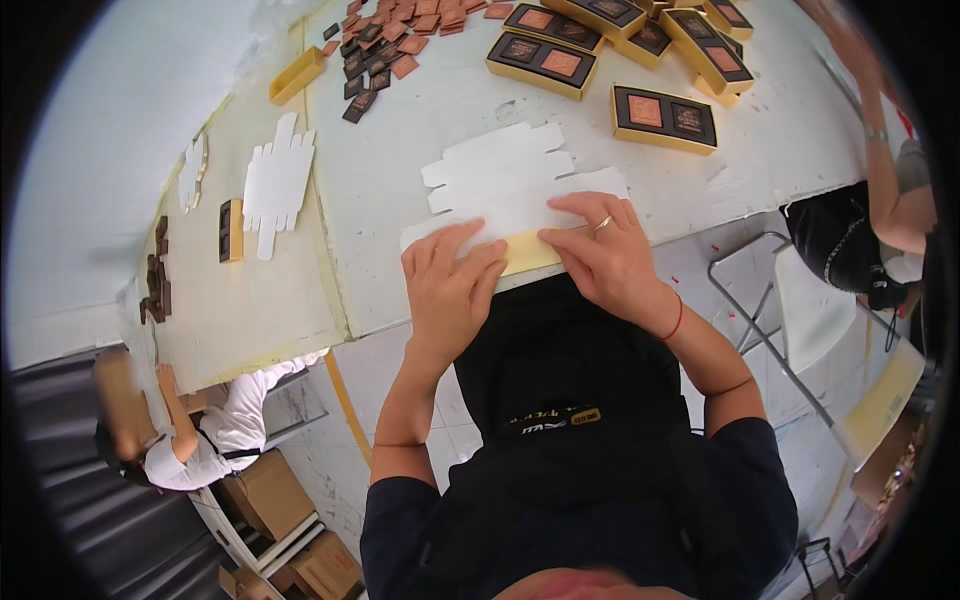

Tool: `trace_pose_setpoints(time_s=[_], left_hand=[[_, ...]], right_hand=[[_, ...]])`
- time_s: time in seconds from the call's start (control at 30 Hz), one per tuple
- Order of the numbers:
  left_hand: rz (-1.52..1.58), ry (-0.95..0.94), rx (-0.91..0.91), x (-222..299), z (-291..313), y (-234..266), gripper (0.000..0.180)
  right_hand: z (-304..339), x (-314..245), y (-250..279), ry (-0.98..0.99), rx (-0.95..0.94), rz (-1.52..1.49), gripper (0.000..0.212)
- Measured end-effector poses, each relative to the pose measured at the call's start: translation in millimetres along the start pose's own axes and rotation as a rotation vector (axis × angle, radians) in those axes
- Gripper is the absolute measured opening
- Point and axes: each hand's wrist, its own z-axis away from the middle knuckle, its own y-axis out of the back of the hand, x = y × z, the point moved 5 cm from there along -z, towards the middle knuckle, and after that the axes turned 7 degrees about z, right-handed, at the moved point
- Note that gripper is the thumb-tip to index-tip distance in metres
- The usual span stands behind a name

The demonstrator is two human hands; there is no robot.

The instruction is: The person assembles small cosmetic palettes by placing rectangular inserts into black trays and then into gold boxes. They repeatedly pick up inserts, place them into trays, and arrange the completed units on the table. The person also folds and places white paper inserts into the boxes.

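Observation:
A flat die-cut cardboard box blank [500,165], white on its upper face, lies at the table's near edge in front of me. Its near strip is folded over and shows a yellow-gold side. My left hand [445,290] pinches the left part of this strip, thumb and index finger on the fold. On the right part, my right hand [612,255] grips the fold the same way, its other fingers resting on the white card. A ring and a red cord bracelet are on my right hand and wrist. What lies under my fingers is hidden.
Several gold boxes with black inserts [665,115] stand far right, holding brown and orange squares. Loose squares [400,30] are heaped at the back. To the left lie another white blank [280,175] and gold box parts [297,75]. Other people sit left and right.

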Motion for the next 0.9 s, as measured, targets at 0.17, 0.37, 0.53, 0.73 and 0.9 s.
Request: trace_pose_setpoints(time_s=[0.17, 0.37, 0.53, 0.73, 0.9], left_hand=[[0.117, 0.001, -0.064, 6.7, 19.6, -2.6, 0.038], [0.578, 0.462, -0.024, -20.6, 5.9, -12.0, 0.016], [0.333, 0.322, -0.005, -3.9, -10.3, -9.0, 0.018], [0.329, 0.116, -0.088, -33.8, 3.6, 29.7, 0.033], [0.315, 0.045, -0.504, -33.3, 23.2, 32.7, 0.059]], right_hand=[[3.7, -6.2, 7.3, 0.142, -0.035, -0.016, 0.02], [-16.6, -3.7, -4.1, 0.103, -0.165, 0.07, 0.022], [-28.4, -27.8, -15.6, 0.178, -0.147, -0.061, 0.037], [-38.3, -19.6, -26.3, 0.297, -0.262, -0.164, 0.012], [-55.9, -7.1, -31.1, 0.391, -0.216, -0.171, 0.01]])
